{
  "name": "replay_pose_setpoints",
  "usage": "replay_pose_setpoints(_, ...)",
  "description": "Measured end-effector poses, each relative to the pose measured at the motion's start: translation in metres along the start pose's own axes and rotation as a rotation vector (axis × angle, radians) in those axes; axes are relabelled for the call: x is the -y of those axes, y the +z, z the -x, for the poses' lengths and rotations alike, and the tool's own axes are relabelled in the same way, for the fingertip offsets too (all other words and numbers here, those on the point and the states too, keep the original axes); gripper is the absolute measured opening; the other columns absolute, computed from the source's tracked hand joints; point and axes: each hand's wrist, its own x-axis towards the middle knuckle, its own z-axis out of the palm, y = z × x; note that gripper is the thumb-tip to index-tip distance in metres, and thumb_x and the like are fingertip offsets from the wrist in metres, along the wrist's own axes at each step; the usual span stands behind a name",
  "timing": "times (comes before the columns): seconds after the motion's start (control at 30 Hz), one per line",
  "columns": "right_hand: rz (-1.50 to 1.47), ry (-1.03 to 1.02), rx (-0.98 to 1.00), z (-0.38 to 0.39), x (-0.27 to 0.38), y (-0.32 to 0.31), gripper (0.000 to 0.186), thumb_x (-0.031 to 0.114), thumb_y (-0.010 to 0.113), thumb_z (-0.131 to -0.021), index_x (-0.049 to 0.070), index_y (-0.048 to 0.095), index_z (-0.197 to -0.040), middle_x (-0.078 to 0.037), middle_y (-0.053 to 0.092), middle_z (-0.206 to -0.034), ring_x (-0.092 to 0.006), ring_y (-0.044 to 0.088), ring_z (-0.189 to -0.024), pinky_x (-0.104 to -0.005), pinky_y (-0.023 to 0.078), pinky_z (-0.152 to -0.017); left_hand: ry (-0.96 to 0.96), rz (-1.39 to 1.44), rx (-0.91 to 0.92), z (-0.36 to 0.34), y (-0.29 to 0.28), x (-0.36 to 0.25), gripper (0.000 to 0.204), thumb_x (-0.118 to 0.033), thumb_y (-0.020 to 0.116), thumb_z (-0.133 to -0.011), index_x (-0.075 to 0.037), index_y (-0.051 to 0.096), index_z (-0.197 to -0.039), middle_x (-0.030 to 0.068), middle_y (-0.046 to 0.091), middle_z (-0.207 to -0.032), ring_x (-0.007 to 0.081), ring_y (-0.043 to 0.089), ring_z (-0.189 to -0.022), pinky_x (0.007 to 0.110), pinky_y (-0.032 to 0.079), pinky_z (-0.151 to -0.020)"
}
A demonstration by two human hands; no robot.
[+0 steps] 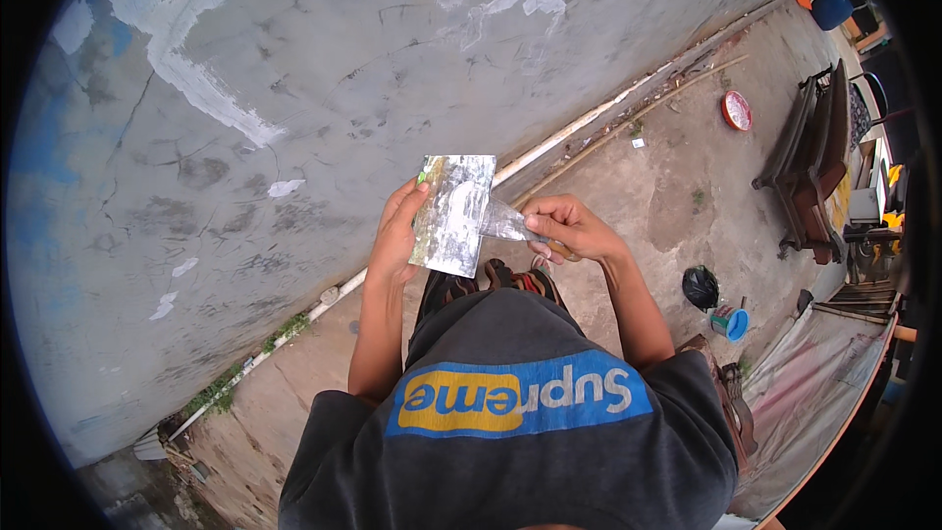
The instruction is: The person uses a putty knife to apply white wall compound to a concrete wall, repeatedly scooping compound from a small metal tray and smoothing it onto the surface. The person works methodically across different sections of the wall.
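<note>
In my left hand [397,236] is a flat rectangular metal plate [449,206], smeared white and mottled grey, held by its left edge with a small green spot near my fingertips. My right hand [564,231] grips a putty knife [502,221]; its wide blade lies against the right side of the plate, and the contact edge is partly hard to make out. Both hands are in front of my body, over the dark printed T-shirt [451,471]. Beside them rises a cracked grey wall [226,236] with white filler patches.
A white pipe [559,123] and thin pole [677,93] run along the wall's foot. On the concrete ground [648,285] are a red basin [736,110], a black bag [700,287] and a blue-rimmed bucket [730,323]. Dark wooden furniture [814,167] and a pale sheet [805,393] are at right.
</note>
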Motion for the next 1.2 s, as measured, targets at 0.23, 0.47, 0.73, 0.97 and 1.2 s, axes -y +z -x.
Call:
replay_pose_setpoints(0.23, 0.093, 0.032, -0.161, 0.070, -0.002, -0.038, 0.028, 0.023, 0.052, -0.103, 0.003, 0.065, -0.117, 0.000, 0.056, -0.071, -0.0064, 0.050, -0.054, -0.0224, 0.039, -0.048, -0.012, 0.112, -0.080, 0.013, 0.048, 0.024, 0.036, -0.020, 0.051, -0.101, 0.007, 0.053, -0.124, 0.0122, 0.066, -0.107, 0.0157, 0.069, -0.089, 0.030, 0.058, -0.075)
replay_pose_setpoints(0.47, 0.923, -0.503, -0.416, 0.094, 0.028, -0.014, 0.046, 0.002, 0.062, -0.089, 0.012, 0.061, -0.134, -0.006, 0.050, -0.077, -0.0176, 0.050, -0.072, -0.0321, 0.043, -0.064, -0.026, 0.223, -0.227, 0.010, 0.091, 0.060, 0.032, -0.019, 0.053, -0.098, 0.006, 0.056, -0.118, 0.0127, 0.067, -0.100, 0.0184, 0.070, -0.080, 0.034, 0.060, -0.069)
replay_pose_setpoints(0.73, 1.250, -0.605, -0.465, 0.116, 0.002, -0.027, 0.058, -0.001, 0.066, -0.080, 0.023, 0.062, -0.133, -0.007, 0.048, -0.079, -0.0243, 0.048, -0.072, -0.0350, 0.043, -0.063, -0.003, 0.215, -0.170, 0.018, 0.110, 0.076, 0.032, -0.019, 0.053, -0.098, 0.005, 0.056, -0.118, 0.0137, 0.067, -0.103, 0.0200, 0.069, -0.086, 0.035, 0.060, -0.071)
replay_pose_setpoints(0.97, 1.343, -0.477, -0.321, 0.154, -0.012, -0.050, 0.056, -0.001, 0.067, -0.080, 0.023, 0.064, -0.131, -0.006, 0.053, -0.078, -0.0227, 0.053, -0.070, -0.0363, 0.045, -0.061, 0.013, 0.186, -0.086, 0.017, 0.122, 0.060, 0.033, -0.021, 0.049, -0.100, 0.004, 0.053, -0.122, 0.0137, 0.067, -0.103, 0.0179, 0.070, -0.086, 0.034, 0.059, -0.071)
replay_pose_setpoints(1.2, 1.176, -0.569, -0.474, 0.149, 0.047, -0.057, 0.047, -0.004, 0.067, -0.080, 0.016, 0.070, -0.122, -0.006, 0.059, -0.081, -0.0213, 0.054, -0.072, -0.0331, 0.046, -0.064, 0.022, 0.021, -0.074, 0.005, 0.117, 0.055, 0.032, -0.020, 0.047, -0.102, 0.004, 0.056, -0.120, 0.0108, 0.067, -0.103, 0.0148, 0.068, -0.087, 0.031, 0.057, -0.076)
